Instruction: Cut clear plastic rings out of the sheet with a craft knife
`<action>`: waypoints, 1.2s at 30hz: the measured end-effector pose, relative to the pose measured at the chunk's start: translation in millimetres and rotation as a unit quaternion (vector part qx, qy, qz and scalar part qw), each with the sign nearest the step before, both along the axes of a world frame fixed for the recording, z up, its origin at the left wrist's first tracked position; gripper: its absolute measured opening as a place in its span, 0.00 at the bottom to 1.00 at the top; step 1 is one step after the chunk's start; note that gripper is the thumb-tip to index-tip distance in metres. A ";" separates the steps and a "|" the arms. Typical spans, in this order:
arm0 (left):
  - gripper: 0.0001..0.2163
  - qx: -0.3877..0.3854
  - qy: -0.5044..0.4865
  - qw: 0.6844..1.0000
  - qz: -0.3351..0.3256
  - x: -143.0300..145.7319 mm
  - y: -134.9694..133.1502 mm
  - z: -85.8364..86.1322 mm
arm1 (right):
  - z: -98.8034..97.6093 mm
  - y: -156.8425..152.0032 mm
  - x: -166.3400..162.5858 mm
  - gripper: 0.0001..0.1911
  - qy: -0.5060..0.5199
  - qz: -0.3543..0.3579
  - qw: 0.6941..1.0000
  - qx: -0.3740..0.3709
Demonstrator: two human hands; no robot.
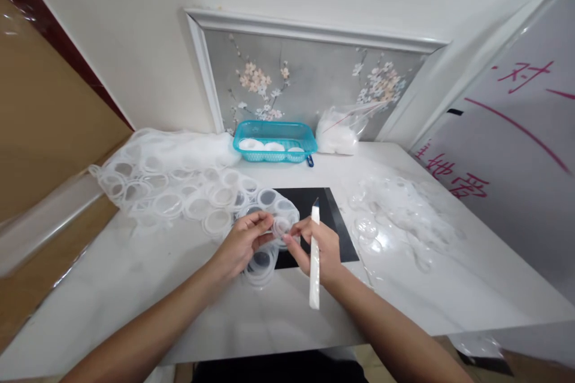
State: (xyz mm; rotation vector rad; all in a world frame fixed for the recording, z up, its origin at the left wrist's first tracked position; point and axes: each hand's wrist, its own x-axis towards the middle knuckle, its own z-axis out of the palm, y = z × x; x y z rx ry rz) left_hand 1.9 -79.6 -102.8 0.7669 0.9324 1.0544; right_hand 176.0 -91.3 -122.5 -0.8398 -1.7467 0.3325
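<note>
Between my fingertips is a small translucent plastic ring point(281, 226). My left hand point(248, 239) pinches its left side, and my right hand point(317, 246) grips its right edge. A white-handled craft knife point(315, 269) is also tucked in my right hand, its dark blade pointing away from me. Under and beside my hands lies a heap of translucent rings point(197, 203) that spreads to the left. Some of them overlap a black mat point(335, 233). Fingers hide part of the held ring.
A teal plastic basket point(275, 125) with several white round pieces stands at the back. Beside it sits a clear bag of white material point(338, 131). Clear plastic scraps point(395, 209) lie on the right of the white table point(148, 287). A whiteboard point(507, 131) borders the right side.
</note>
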 end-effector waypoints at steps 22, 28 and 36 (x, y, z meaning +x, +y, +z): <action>0.10 -0.076 -0.085 0.989 0.095 -3.4 12.8 4.7 | 3.0 25.9 6.6 0.25 0.393 0.113 0.854 -0.321; 0.18 -0.093 -0.116 0.978 0.147 -27.9 43.9 54.2 | 24.5 37.8 35.9 0.23 0.543 0.108 0.771 -0.313; 0.16 -0.039 -0.127 0.974 0.184 -56.5 60.2 127.5 | 38.7 41.2 66.1 0.22 0.628 0.107 0.728 -0.251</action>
